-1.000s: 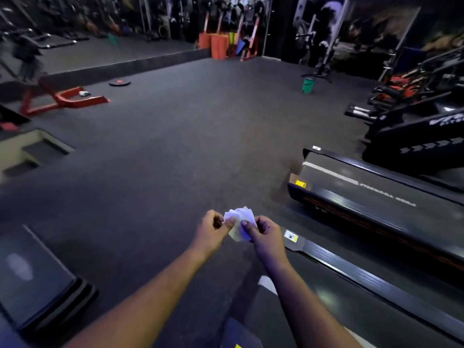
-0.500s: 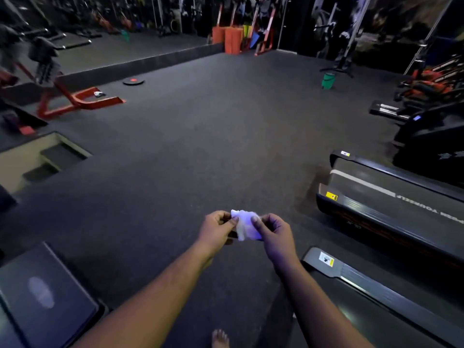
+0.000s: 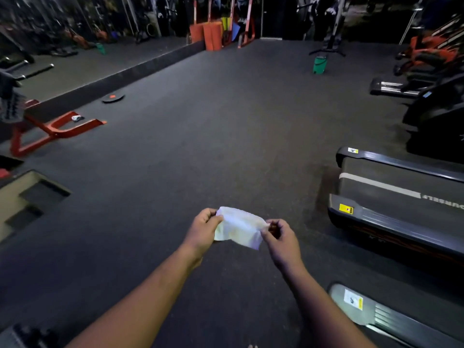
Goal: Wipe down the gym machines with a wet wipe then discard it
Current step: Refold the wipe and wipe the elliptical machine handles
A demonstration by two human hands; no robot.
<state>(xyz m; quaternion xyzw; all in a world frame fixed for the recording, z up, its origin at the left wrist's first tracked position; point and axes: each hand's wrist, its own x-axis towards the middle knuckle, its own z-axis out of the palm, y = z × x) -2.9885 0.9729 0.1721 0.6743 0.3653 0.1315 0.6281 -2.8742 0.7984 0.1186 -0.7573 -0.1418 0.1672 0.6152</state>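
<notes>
two hands pinching thin white wet wipe, stretched flat

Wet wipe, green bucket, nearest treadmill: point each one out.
wet wipe (image 3: 238,228), head view, middle of the spread sheet.
green bucket (image 3: 320,64), head view, its side wall.
nearest treadmill (image 3: 391,224), head view, its side rail.

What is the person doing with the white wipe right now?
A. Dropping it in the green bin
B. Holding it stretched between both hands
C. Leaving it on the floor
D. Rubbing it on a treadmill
B: the left hand and right hand each pinch an end of the wet wipe, held spread out above the floor.
</notes>
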